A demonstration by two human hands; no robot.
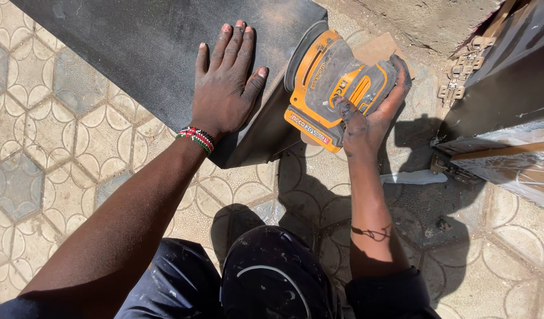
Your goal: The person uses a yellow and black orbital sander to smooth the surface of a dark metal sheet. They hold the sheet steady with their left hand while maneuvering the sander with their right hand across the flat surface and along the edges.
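A large dark metal sheet [148,41] lies on the patterned paving, reaching from the top left to the middle. My left hand [225,82] rests flat on it, fingers spread, with a beaded bracelet at the wrist. My right hand [372,115] grips an orange and grey round-pad sander [334,85], tilted on its side with its pad against the sheet's right edge. A dusty film covers the sander and my fingers.
Patterned paving tiles [53,136] cover the ground. A dark metal frame with hinges [496,88] stands at the right, with a wooden strip across it. A white strip [414,177] lies on the ground below it. My dark-clothed knees [272,277] are at the bottom.
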